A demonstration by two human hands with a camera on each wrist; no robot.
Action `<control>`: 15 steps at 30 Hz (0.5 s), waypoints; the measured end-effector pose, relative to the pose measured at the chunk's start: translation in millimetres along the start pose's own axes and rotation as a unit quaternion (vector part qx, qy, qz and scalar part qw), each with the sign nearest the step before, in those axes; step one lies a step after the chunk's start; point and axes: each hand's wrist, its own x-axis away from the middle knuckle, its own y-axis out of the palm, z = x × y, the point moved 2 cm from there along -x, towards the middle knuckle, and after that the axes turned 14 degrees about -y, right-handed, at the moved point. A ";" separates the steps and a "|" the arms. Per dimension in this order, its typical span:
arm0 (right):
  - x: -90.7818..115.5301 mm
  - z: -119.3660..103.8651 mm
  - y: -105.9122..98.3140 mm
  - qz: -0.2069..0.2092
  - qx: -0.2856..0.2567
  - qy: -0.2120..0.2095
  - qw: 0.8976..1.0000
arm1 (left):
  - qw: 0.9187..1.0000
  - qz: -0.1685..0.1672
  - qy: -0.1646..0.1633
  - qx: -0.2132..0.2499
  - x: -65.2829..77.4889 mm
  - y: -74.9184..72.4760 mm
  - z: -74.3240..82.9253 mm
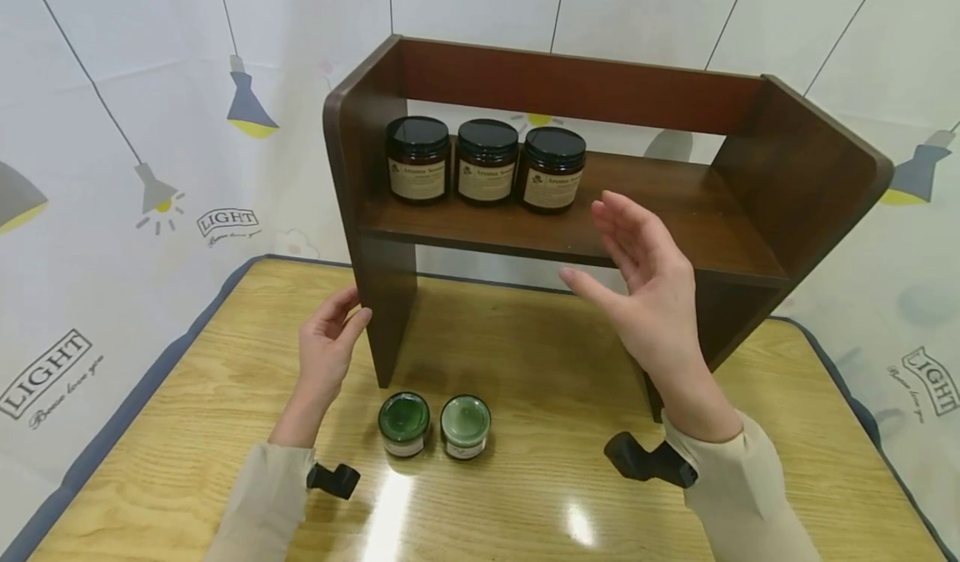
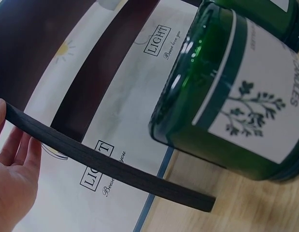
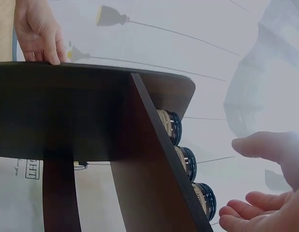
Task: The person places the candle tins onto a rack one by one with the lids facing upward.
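A dark brown wooden shelf (image 1: 495,241) stands on the table. My left hand (image 1: 330,328) holds the front edge of its left side panel, thumb at the edge and fingers along the outer face; the left wrist view shows this hand (image 2: 16,179) close up. Before the shelf's right half, my right hand (image 1: 652,295) is raised with thumb and fingers spread and nothing between them. Three dark jars with black lids stand in a row on the upper board: a left jar (image 1: 417,162), a middle jar (image 1: 486,162) and a right jar (image 1: 553,170), the one nearest my right hand.
Two green glass candle jars, a darker one (image 1: 404,424) and a paler one (image 1: 465,426), stand on the wooden table (image 1: 525,495) before the shelf's left side. Behind the shelf hangs a white backdrop (image 1: 300,12) printed with lamps.
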 end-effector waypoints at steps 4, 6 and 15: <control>10.6 -3.3 -0.8 0.003 -0.028 -0.020 0.999 | 1.000 -0.002 0.000 0.001 0.1 0.0 -0.1; 16.6 -4.7 -0.8 0.006 -0.047 -0.033 0.998 | 1.000 -0.001 0.001 0.000 0.3 -0.1 0.0; 45.4 -3.5 2.3 -0.010 -0.090 -0.062 0.994 | 1.000 0.003 -0.004 0.000 0.5 0.7 0.7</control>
